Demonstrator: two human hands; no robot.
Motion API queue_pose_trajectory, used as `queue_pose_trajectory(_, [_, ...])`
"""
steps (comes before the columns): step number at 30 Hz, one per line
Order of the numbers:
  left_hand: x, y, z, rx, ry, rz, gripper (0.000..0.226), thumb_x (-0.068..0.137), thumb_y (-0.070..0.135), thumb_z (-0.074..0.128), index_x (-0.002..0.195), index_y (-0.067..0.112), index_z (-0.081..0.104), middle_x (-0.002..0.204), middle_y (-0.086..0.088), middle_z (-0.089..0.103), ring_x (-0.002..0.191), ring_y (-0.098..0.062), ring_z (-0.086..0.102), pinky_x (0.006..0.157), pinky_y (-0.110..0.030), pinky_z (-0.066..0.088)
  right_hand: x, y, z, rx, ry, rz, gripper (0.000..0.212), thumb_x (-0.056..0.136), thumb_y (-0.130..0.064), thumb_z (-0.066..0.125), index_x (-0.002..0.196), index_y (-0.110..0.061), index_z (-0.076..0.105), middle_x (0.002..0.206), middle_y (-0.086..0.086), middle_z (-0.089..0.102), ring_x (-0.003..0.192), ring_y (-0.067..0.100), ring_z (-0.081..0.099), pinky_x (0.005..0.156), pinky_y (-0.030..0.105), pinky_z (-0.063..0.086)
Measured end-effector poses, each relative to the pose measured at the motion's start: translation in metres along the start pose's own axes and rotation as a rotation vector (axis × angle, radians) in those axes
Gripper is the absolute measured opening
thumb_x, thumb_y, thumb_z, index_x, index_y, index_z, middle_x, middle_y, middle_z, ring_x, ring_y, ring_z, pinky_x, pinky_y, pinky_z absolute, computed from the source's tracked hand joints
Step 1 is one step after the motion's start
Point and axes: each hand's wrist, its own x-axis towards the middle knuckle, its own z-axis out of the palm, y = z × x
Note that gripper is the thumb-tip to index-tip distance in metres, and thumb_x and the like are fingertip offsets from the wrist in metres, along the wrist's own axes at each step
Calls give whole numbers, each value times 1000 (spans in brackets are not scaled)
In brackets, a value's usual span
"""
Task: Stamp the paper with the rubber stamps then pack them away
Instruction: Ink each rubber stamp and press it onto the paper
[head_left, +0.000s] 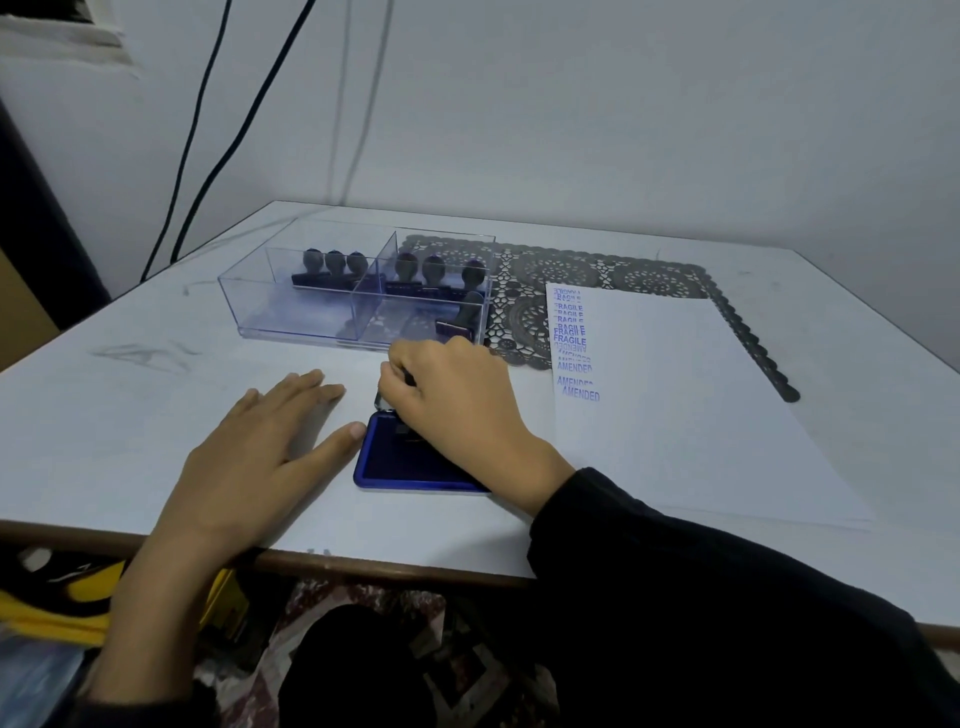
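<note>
Seven stamps in one clear box; an eighth stamp gripped in my right hand. One ink pad, one sheet of paper, one lace mat.

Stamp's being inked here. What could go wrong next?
1. The left hand lies flat beside the ink pad, not on it; the pad might shift or lift as the right hand pulls the stamp off.
2. The imprints on the paper already crowd and overlap, so the next one could land on an older mark.
</note>
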Motion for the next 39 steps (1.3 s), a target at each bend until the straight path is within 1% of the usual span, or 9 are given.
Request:
queue_pose_trajectory(5, [-1, 3, -2, -4, -25, -12, 85, 70, 83, 20, 142, 40, 36, 154, 18, 22, 142, -7, 15, 115, -37, 16, -13, -5, 0, -98, 112, -64, 30, 87, -23, 58, 68, -22, 34, 47, -1, 38, 41, 25, 34, 43, 25, 23])
queue_pose_trajectory(8, [-2, 6, -3, 14, -28, -31, 67, 85, 73, 35, 143, 38, 34, 155, 17, 20, 143, -9, 14, 115, -38, 16, -22, -8, -2, -170, 125, -144, 31, 89, -24, 59, 73, -22, 33, 47, 0, 48, 41, 25, 33, 41, 26, 27])
queue_pose_trajectory(11, [-2, 7, -3, 16, -24, -30, 62, 86, 62, 35, 143, 38, 34, 155, 17, 20, 143, -9, 14, 115, -38, 16, -24, -8, -4, -186, 112, -153, 32, 91, -26, 58, 74, -21, 31, 48, -1, 50, 41, 25, 35, 42, 26, 27])
queue_pose_trajectory(17, [0, 2, 1, -86, 38, 15, 73, 79, 75, 33, 141, 36, 40, 152, 15, 30, 133, 4, 16, 115, -35, 16, -20, -7, -5, -149, 130, -79, 33, 90, -26, 58, 70, -22, 32, 46, -6, 32, 40, 23, 31, 43, 24, 20])
queue_pose_trajectory(23, [-17, 40, 10, -263, 156, 240, 63, 83, 62, 39, 134, 29, 53, 144, 19, 41, 137, 5, 27, 118, -33, 20, -1, 25, -32, 78, 151, 111, 35, 95, -35, 48, 66, -17, 41, 54, 0, 48, 56, 25, 49, 49, 32, 29])
queue_pose_trajectory(26, [-33, 81, 31, -179, 119, 434, 55, 89, 51, 39, 135, 25, 53, 144, 14, 44, 138, 0, 28, 115, -23, 15, 3, 67, -53, 8, 112, 131, 38, 95, -35, 48, 63, -16, 40, 52, -1, 44, 56, 22, 47, 51, 31, 30])
queue_pose_trajectory(30, [-51, 129, 73, -7, 82, 670, 57, 91, 50, 41, 134, 13, 54, 143, 0, 49, 135, -14, 40, 110, -32, 33, -2, 113, -68, -79, -5, 149, 42, 95, -32, 48, 58, -20, 30, 51, -2, 37, 52, 20, 37, 51, 30, 26])
queue_pose_trajectory(33, [-49, 142, 89, 112, 46, 675, 63, 94, 56, 32, 132, 11, 56, 141, -3, 51, 131, -15, 46, 100, -37, 45, -8, 124, -71, -111, -49, 168, 43, 95, -31, 47, 58, -19, 29, 51, -1, 35, 51, 19, 32, 50, 30, 23])
queue_pose_trajectory(39, [-49, 144, 94, 224, 50, 608, 75, 96, 64, 20, 132, 9, 57, 141, -5, 51, 130, -14, 47, 101, -38, 43, -13, 124, -68, -114, -80, 168, 43, 94, -30, 48, 57, -18, 29, 48, -1, 35, 50, 19, 30, 49, 29, 23])
